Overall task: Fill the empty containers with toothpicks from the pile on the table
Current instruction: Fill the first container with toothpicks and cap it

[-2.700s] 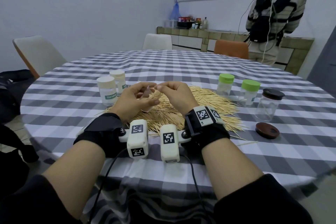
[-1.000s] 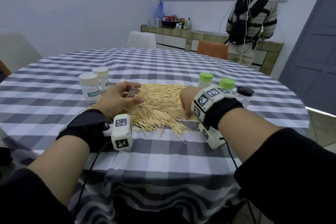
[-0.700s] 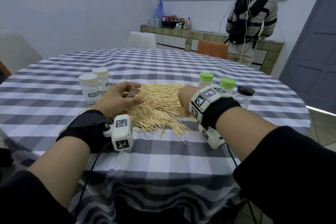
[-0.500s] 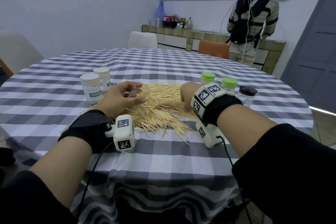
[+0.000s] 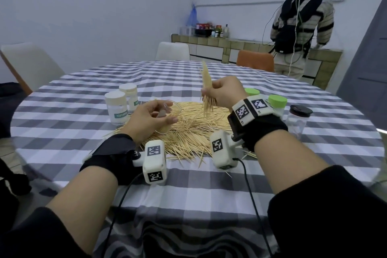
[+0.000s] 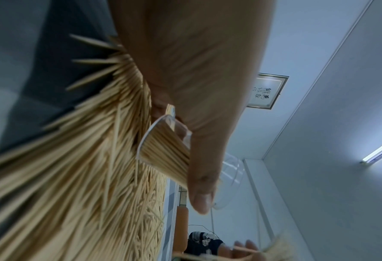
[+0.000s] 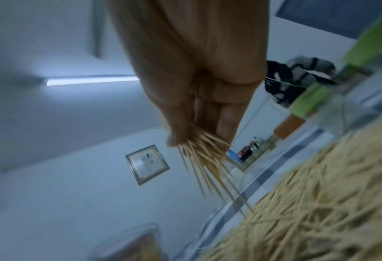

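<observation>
The right hand (image 5: 225,92) is up above the pile of toothpicks (image 5: 194,130), fingers curled tight round a bundle of toothpicks (image 5: 206,88) that stands nearly upright, long axis running top to bottom, blunt fan of ends poking up past the knuckles and the lower points splaying down toward the pile. The left hand (image 5: 149,120) sits just beside it over the near-left part of the pile, wrapped round a clear container (image 5: 169,115) already part full, its open mouth tipped up and toward the right hand. Behind stand two white-lidded jars (image 5: 121,107) at left, two green-lidded jars (image 5: 274,102) and a black-lidded jar (image 5: 298,117) at right, all upright on the checked tablecloth (image 5: 188,186).
</observation>
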